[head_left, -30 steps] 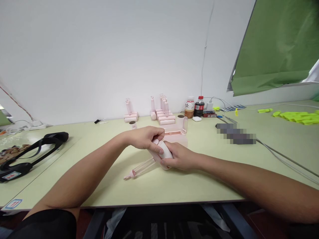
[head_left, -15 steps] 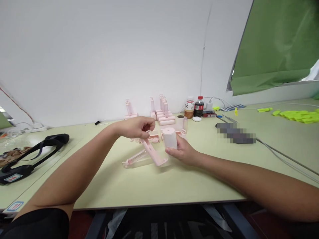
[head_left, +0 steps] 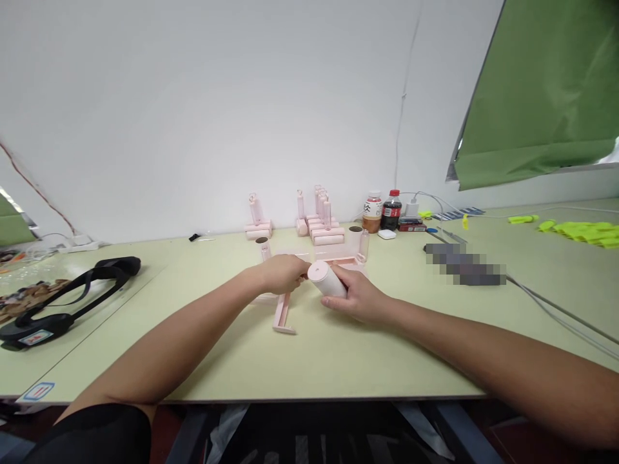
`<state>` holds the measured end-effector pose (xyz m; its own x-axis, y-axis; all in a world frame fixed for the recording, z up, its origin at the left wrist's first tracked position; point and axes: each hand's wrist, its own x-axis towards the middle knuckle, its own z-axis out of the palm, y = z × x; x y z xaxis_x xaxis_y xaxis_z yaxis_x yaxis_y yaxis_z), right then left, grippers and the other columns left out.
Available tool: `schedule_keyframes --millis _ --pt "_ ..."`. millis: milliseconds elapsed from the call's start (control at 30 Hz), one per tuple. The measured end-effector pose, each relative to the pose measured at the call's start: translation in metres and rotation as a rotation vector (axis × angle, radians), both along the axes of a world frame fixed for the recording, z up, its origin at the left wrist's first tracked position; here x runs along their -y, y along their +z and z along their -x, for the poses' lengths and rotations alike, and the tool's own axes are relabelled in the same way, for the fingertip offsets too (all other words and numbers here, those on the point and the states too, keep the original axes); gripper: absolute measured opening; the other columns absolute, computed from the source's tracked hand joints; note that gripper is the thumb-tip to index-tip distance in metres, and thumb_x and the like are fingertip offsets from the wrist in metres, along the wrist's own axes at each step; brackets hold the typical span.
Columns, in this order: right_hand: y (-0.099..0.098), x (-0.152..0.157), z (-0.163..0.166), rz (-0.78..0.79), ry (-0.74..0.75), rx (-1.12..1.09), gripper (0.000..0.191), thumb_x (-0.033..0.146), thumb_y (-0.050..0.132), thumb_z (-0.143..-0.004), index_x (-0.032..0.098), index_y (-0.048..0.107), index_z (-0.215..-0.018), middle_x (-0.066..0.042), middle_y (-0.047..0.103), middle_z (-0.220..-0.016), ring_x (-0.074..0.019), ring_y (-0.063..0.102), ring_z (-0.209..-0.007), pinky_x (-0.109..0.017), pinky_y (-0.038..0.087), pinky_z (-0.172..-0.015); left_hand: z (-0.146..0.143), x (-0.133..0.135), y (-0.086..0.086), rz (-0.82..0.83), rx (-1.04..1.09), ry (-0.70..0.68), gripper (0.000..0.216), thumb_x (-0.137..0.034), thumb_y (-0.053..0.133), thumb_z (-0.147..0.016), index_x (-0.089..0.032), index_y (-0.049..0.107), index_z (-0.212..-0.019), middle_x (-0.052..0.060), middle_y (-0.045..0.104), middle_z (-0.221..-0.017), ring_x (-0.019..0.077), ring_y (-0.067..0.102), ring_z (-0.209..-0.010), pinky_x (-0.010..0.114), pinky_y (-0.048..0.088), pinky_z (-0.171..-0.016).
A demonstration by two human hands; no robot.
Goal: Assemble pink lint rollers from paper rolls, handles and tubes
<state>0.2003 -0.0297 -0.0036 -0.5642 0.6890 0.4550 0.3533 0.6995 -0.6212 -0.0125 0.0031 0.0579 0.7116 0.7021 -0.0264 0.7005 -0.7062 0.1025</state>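
My right hand is wrapped round a white roll with a pale pink end cap, which looks like a lint roller's sticky roll. The roll is tilted, with its capped end towards my left hand. My left fingers are curled together close beside that end; what they pinch, if anything, is hidden. Below my left hand a pale pink trough-shaped holder rests on the table, its upper part covered by the hand. Behind my right hand lie more open pink parts.
Finished-looking pink rollers line the wall, beside another at left. White rolls with dark cores stand nearby. Two bottles, cables and yellow-green strips are at right. A black strap frame lies at left on the table.
My left hand has moved right and down to the roll's end. The pink holder has swung round and lies further left and lower. My right hand has tilted the roll leftwards.
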Motion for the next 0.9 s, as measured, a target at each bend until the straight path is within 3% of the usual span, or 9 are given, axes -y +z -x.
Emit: schedule_keyframes --millis 167,267,433,600,900 --pt "-0.001 0.000 0.001 0.039 -0.072 0.125 0.033 0.039 0.066 -0.079 0.017 0.060 -0.102 -0.005 0.063 -0.092 -0.0202 0.056 -0.080 -0.029 0.040 -0.067 -0.001 -0.001 0.001 -0.071 -0.049 0.174 0.006 -0.016 0.056 -0.074 -0.020 0.060 -0.076 0.005 0.065 -0.075 0.0209 0.057 -0.067 0.029 0.037 -0.060" --pt "0.000 0.000 0.001 0.074 -0.095 0.178 0.030 0.040 0.066 -0.078 0.017 0.061 -0.098 -0.004 0.063 -0.087 -0.0192 0.055 -0.076 -0.027 0.038 -0.063 0.009 0.009 0.009 -0.074 0.138 0.239 0.016 -0.022 0.049 -0.082 -0.020 0.064 -0.087 0.006 0.067 -0.085 0.0200 0.059 -0.072 0.029 0.041 -0.061" --pt "0.001 0.001 0.001 0.148 -0.074 0.224 0.036 0.041 0.066 -0.077 0.018 0.063 -0.104 -0.006 0.066 -0.091 -0.0208 0.058 -0.077 -0.028 0.040 -0.063 0.027 0.037 0.014 0.149 0.532 0.148 0.030 -0.037 0.051 -0.089 -0.021 0.064 -0.110 0.005 0.069 -0.098 0.0163 0.062 -0.082 0.027 0.048 -0.070" --pt "-0.002 0.000 0.001 0.155 0.000 0.241 0.033 0.039 0.067 -0.076 0.018 0.064 -0.102 -0.004 0.067 -0.087 -0.0202 0.059 -0.075 -0.027 0.041 -0.063 0.031 0.045 0.004 0.294 0.587 0.062 0.041 -0.040 0.064 -0.082 -0.020 0.065 -0.118 0.007 0.070 -0.105 0.0184 0.064 -0.089 0.029 0.051 -0.076" --pt "-0.005 -0.002 -0.002 0.142 0.046 0.288 0.031 0.040 0.068 -0.077 0.018 0.062 -0.099 -0.003 0.064 -0.084 -0.0187 0.058 -0.073 -0.026 0.040 -0.062 0.027 0.048 -0.001 0.289 0.550 -0.009 0.026 -0.030 0.062 -0.082 -0.020 0.067 -0.106 0.004 0.069 -0.094 0.0161 0.064 -0.083 0.026 0.049 -0.071"
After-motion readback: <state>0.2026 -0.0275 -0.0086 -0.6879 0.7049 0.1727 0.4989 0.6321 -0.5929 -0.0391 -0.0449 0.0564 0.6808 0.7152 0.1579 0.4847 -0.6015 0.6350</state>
